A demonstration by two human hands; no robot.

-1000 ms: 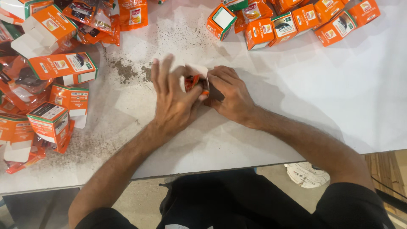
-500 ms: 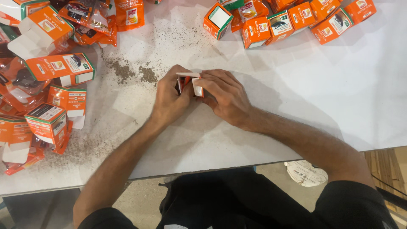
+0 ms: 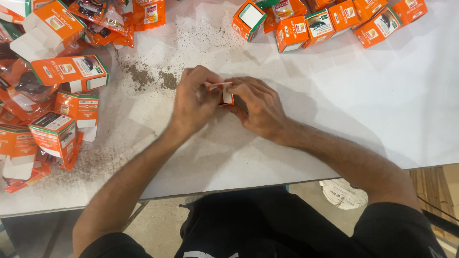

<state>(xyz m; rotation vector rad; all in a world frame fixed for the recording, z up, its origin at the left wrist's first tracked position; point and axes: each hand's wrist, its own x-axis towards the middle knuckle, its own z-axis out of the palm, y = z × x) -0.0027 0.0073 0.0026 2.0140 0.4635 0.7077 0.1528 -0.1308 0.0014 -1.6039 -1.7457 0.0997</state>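
Both hands, left and right, pinch one small carton over the desk; squeezed too hard, its flap may crease; loose grit nearby could get inside

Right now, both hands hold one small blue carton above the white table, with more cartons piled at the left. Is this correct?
Not quite: the carton is orange and white, not blue. The head view shows both hands, left and right, holding it over the white table, with more cartons piled at the left.

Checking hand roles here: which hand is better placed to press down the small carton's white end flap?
Probably right hand: its fingertips sit by the flap of the small carton, while left hand wraps the other side.
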